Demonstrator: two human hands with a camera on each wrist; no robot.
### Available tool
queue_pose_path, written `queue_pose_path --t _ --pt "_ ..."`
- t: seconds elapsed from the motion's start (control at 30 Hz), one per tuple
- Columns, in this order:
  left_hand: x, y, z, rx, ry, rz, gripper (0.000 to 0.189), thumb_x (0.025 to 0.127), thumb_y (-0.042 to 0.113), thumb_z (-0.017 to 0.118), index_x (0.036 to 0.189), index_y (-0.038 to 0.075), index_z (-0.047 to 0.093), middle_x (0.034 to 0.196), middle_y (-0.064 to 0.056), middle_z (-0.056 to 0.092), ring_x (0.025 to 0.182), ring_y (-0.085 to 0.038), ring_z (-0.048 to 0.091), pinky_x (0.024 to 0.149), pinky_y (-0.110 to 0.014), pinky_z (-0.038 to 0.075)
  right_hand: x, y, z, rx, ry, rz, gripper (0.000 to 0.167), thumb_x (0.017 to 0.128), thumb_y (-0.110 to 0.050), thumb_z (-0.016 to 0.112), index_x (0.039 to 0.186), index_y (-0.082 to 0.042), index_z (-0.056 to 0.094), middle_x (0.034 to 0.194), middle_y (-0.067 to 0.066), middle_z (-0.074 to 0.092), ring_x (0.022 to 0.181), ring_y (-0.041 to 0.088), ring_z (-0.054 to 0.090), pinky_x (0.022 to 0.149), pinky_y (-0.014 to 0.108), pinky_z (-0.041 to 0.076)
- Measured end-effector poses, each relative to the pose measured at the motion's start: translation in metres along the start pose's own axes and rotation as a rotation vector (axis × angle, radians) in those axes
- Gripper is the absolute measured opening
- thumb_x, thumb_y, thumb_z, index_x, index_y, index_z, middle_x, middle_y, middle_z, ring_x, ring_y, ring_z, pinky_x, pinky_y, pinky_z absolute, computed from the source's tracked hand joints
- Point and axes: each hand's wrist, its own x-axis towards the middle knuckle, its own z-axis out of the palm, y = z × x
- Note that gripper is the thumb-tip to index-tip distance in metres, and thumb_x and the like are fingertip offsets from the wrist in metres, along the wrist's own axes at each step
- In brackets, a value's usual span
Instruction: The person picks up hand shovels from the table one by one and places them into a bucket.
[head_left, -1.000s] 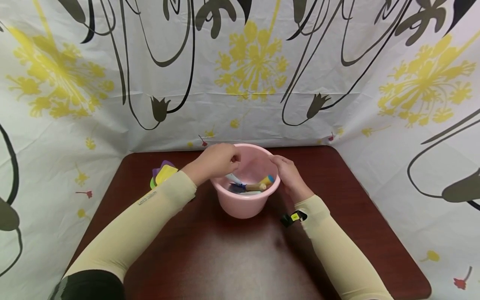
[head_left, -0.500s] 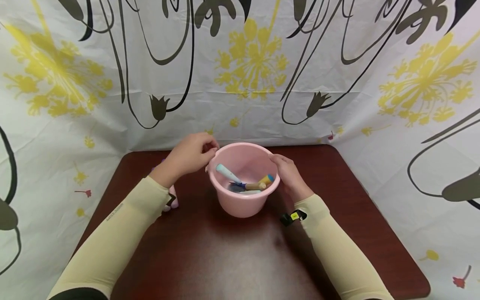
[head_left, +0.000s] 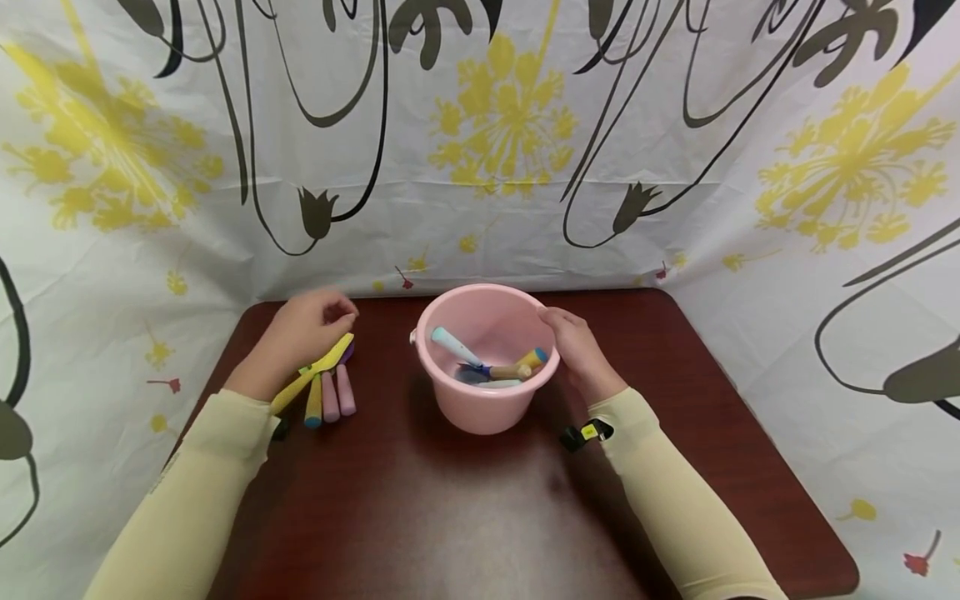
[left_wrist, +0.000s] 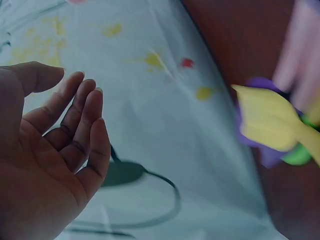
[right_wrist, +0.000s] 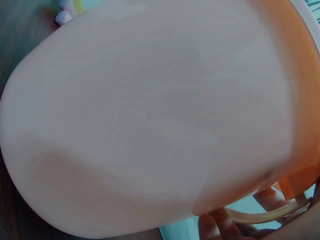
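I log a pink bucket [head_left: 480, 414], round, smooth, glossy, on the counter [head_left: 480, 517], tools [head_left: 455, 346] inside; right grip [head_left: 577, 350] clamped on it, left grip [head_left: 303, 332] apart, loosely bent, near yellow utensil [head_left: 328, 358].

The bucket [head_left: 480, 414] is plain pink, holding a light-blue handle [head_left: 453, 346], a tan handle [head_left: 508, 372] and a blue-tipped yellow handle [head_left: 530, 360]. At left, the spade [head_left: 333, 355] is yellow. The table [head_left: 480, 517] is reddish brown, the white cloth [head_left: 450, 237] patterned with yellow flowers [head_left: 513, 112] and grey-brown buds [head_left: 317, 218].
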Motion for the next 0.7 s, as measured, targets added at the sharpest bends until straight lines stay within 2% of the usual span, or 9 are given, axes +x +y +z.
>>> queue_pose_path --t 0.2,0.37,0.5,0.7 --pt "-0.024 -0.049 -0.003 0.054 0.014 -0.091 0.029 0.111 0.031 0.066 0.123 0.007 0.077 0.119 -0.016 0.074 0.096 -0.033 0.064 0.082 -0.051 0.052 0.001 0.001 0.000 -0.010 -0.006 0.002 0.058 0.112 -0.047 0.056 0.152 -0.005 0.063 0.149 0.016 0.064 0.134 0.028 0.063 0.111 0.041 0.050" --pt "-0.042 -0.088 -0.001 0.062 0.047 -0.138 0.031 0.112 0.030 0.064 0.121 0.002 0.075 0.120 -0.024 0.073 0.104 -0.041 0.065 0.088 -0.060 0.053 0.002 0.001 -0.001 -0.013 -0.007 0.008 0.059 0.112 -0.047 0.057 0.152 -0.005 0.063 0.150 0.016 0.064 0.135 0.028 0.062 0.113 0.041 0.050" --pt "-0.053 -0.109 0.003 0.036 0.015 -0.175 0.033 0.113 0.029 0.063 0.123 -0.001 0.073 0.121 -0.027 0.072 0.107 -0.044 0.066 0.091 -0.063 0.054 0.001 0.000 -0.001 -0.014 -0.005 0.005 0.060 0.113 -0.046 0.057 0.156 -0.005 0.060 0.154 0.017 0.062 0.140 0.029 0.059 0.118 0.045 0.046" --pt "-0.061 -0.131 0.015 0.043 -0.033 -0.247 0.033 0.112 0.031 0.065 0.124 0.001 0.072 0.119 -0.024 0.072 0.102 -0.038 0.066 0.087 -0.057 0.056 0.001 0.000 -0.001 -0.012 -0.011 0.002 0.060 0.113 -0.046 0.056 0.156 -0.005 0.060 0.154 0.016 0.061 0.140 0.029 0.059 0.118 0.044 0.046"
